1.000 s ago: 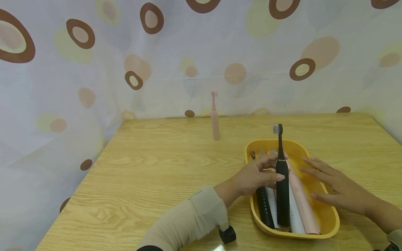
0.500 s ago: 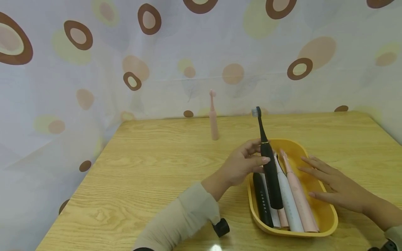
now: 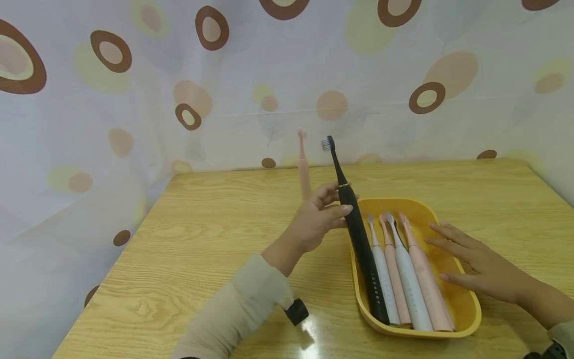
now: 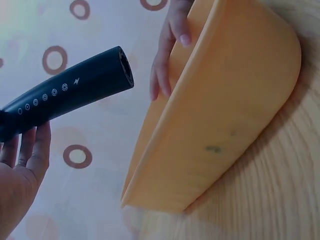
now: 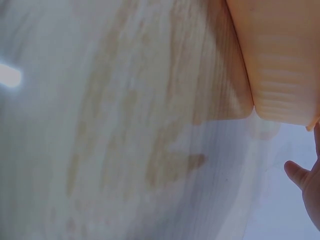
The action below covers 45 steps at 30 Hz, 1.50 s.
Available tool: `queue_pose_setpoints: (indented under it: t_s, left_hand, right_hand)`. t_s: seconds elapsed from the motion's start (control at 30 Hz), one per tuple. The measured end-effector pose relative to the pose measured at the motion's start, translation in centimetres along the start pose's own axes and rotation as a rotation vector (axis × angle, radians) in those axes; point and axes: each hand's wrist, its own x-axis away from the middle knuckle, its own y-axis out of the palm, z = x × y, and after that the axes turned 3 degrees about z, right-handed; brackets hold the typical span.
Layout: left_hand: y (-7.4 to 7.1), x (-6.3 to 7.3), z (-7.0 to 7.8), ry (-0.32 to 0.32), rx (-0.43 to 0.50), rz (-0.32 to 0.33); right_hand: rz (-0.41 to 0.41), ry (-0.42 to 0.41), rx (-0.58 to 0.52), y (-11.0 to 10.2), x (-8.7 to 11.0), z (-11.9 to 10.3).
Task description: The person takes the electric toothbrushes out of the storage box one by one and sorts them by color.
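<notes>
In the head view my left hand (image 3: pixel 314 219) holds a black electric toothbrush (image 3: pixel 352 214) between thumb and fingers. The brush leans, its white-bristled head up and to the left. In the left wrist view the lower end of its handle (image 4: pixel 85 82) hangs free, apart from the basket. A yellow basket (image 3: pixel 468 319) below holds several electric toothbrushes, among them white ones (image 3: pixel 413 294) and pink ones (image 3: pixel 430 284). A black handle (image 3: pixel 378 299) at the basket's left overlaps the held brush's lower end in view. My right hand (image 3: pixel 480 264) lies at the basket's right rim, fingers spread.
A pink electric toothbrush (image 3: pixel 304 174) stands upright toward the back of the wooden table (image 3: pixel 202 249). A patterned cloth (image 3: pixel 269 65) hangs behind the table and along its left. A black device (image 3: pixel 297 311) sits at my left wrist.
My left hand has lifted the black toothbrush up out of the basket and carried it left, toward the basket's left edge. The right hand stays at the basket's right rim.
</notes>
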Motion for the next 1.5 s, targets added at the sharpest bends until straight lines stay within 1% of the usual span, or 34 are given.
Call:
queue_pose_setpoints:
  t_s: [0.17,0.43,0.73,0.87,1.07,1.33,1.5]
  left_hand:
    - [-1.3,0.2,0.7,0.022,-0.016,0.037]
    - [-3.4,0.5,1.7,0.052,-0.068,0.123]
    - [-5.5,0.6,2.5,0.059,-0.129,0.210]
    - [-6.5,0.5,2.7,0.060,-0.138,0.262]
    - [-7.8,0.2,2.9,0.054,-0.176,0.338]
    - [-9.6,-0.6,3.1,0.037,-0.232,0.448]
    - [-10.7,-0.9,3.0,0.057,-0.264,0.489]
  right_hand:
    - [0.000,-0.002,-0.010,-0.1,0.0,0.1]
    - [-0.008,0.006,-0.041,-0.1,0.0,0.1]
    - [0.004,0.013,-0.018,0.0,0.0,0.1]
    - [0.009,0.015,-0.018,0.1,0.0,0.2]
    - [0.007,0.006,-0.011,0.1,0.0,0.3]
    - [-0.001,0.011,-0.035,0.0,0.0,0.0]
    - [-0.007,0.019,-0.043,0.0,0.0,0.0]
